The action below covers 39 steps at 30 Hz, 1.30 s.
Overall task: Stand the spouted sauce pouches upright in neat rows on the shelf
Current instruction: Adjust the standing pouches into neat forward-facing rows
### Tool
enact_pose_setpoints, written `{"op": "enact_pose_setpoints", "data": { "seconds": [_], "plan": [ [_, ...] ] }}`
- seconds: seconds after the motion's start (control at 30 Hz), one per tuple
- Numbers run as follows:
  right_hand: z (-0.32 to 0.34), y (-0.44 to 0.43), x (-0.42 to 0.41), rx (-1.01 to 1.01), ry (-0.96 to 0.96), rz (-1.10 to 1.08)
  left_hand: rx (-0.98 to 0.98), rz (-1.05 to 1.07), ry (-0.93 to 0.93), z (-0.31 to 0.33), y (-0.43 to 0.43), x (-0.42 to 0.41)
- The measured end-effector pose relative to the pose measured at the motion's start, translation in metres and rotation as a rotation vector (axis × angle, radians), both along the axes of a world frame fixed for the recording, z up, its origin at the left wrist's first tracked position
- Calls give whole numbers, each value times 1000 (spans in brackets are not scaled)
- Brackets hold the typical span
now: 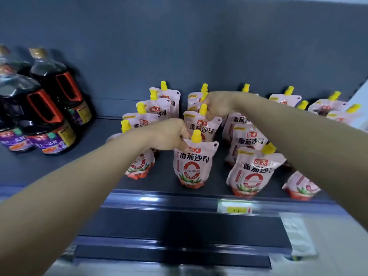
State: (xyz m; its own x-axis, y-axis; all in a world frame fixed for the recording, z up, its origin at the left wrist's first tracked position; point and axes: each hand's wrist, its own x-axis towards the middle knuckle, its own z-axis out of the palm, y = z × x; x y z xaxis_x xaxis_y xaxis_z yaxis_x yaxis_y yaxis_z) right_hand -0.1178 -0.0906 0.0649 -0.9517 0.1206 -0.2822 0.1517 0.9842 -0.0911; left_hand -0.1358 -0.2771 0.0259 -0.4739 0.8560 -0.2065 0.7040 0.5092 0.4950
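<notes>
Obs.: the left hand (169,134) had its fingers curled tight, thumb on the front face, pinching the top left corner of the front pink-and-white soft plastic pouch with a yellow screw spout (194,166). That spout stood just right of the fingertips. The base sat on the dark grey metal shelf (59,160), near its front lip.

The right hand (217,106) had its fingers closed narrow on the upper edge of the second identical pouch (203,128), directly behind the first, yellow cap just left of the knuckles. Both pouches looked roughly upright, in one column.

Judgement: the step in hand was squaring this column. It seemed best to hold high, by the stiffer seam beside the spout, and settle each base flat before letting go. The soft belly would likely slump if freed while tilted. Labels should face forward.

The leaning pouch (253,172) under the right forearm tipped rightward and was a probable next candidate. The dark sauce bottles with orange-edged handles (47,116) stood well left of the left fingers, uninvolved.
</notes>
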Motion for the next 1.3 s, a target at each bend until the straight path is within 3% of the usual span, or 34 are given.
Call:
{"op": "enact_pose_setpoints", "data": {
  "seconds": [0.5, 0.7, 0.93, 1.0, 1.17, 1.3],
  "plan": [
    [5, -15, 2, -57, -55, 4, -88, -59, -76, 20, -21, 13],
    [4, -19, -2, -144, -104, 20, 90, 87, -154, 44, -30, 1],
    [31, -13, 1, -290, -221, -49, 210, 174, 18, 43, -23, -19],
    [41, -5, -1, -234, -174, -78, 213, 167, 69, 44, -19, -23],
    [42, 20, -19, -8, 143, -179, 230, 168, 188, 49, -2, -35],
    [32, 30, -34, 58, 153, -184, 201, 207, 194, 50, 22, -52]
  ]
}}
